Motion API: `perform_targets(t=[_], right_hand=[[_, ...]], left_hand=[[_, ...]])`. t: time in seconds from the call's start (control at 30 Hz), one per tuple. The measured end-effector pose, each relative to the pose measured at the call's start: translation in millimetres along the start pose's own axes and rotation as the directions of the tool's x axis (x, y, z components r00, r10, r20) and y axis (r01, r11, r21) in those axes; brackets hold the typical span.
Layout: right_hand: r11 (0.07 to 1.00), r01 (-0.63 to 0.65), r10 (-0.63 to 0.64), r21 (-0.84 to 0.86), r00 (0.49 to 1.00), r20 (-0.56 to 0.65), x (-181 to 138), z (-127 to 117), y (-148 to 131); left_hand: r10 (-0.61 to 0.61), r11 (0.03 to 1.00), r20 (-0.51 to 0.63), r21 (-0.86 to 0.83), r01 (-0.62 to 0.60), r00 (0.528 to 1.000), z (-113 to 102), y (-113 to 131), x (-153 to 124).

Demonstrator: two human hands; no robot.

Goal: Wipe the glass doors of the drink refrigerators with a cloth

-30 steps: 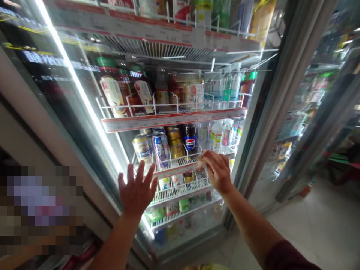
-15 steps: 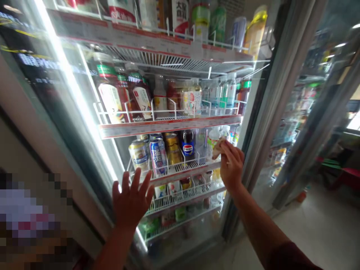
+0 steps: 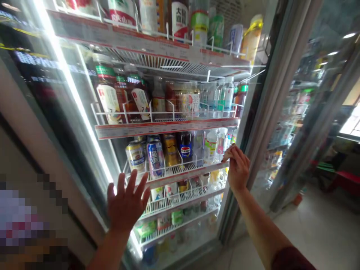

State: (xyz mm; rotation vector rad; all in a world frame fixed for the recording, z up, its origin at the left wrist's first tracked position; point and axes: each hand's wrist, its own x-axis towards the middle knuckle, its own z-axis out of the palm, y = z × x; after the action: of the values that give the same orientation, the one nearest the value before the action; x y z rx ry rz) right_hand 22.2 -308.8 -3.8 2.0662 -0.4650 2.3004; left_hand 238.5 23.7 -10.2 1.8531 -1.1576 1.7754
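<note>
My left hand (image 3: 126,202) is open, fingers spread, flat against the glass front of a lit drinks fridge (image 3: 84,123), low down in front of the can shelf. My right hand (image 3: 238,168) is closed in a pinch on a small pale wad (image 3: 226,154) that barely shows at the fingertips. It presses against the glass near the fridge's right edge, level with the shelf rail (image 3: 191,173). Behind the glass stand several cans (image 3: 154,157) and a dark cola bottle (image 3: 185,148).
Wire shelves of bottles fill the fridge above and below. A metal door frame (image 3: 270,105) runs down the right side, with a second glass-fronted cooler (image 3: 303,112) beyond it. A pale tiled floor (image 3: 317,228) lies at the lower right.
My right hand has slid to the right across the glass with the pale wad, from the shelf's middle to the fridge's right edge. My left hand has stayed flat on the glass.
</note>
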Motion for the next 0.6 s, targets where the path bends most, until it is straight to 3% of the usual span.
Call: perform_targets(t=[0.2,0.4,0.5,0.6], right_hand=[[0.997,-0.025,0.032,-0.078,0.995,0.091,-69,-12,11],[0.98,-0.151,0.15,-0.129,0.989,-0.016,-8,-7,25],[0.989,-0.082,0.083,-0.121,0.996,0.007,-18,-2,-1],[0.994,0.112,-0.108,-0.013,0.98,0.168,-43,2,-34]], left_hand=[[-0.018,0.999,-0.001,-0.033,0.018,1.0,2,-1,-4],[-0.019,1.0,0.002,0.001,0.019,1.0,0,0,-3],[0.0,1.0,-0.013,0.011,0.0,1.0,-1,1,-2],[-0.008,1.0,0.002,0.001,0.008,1.0,0,0,-3]])
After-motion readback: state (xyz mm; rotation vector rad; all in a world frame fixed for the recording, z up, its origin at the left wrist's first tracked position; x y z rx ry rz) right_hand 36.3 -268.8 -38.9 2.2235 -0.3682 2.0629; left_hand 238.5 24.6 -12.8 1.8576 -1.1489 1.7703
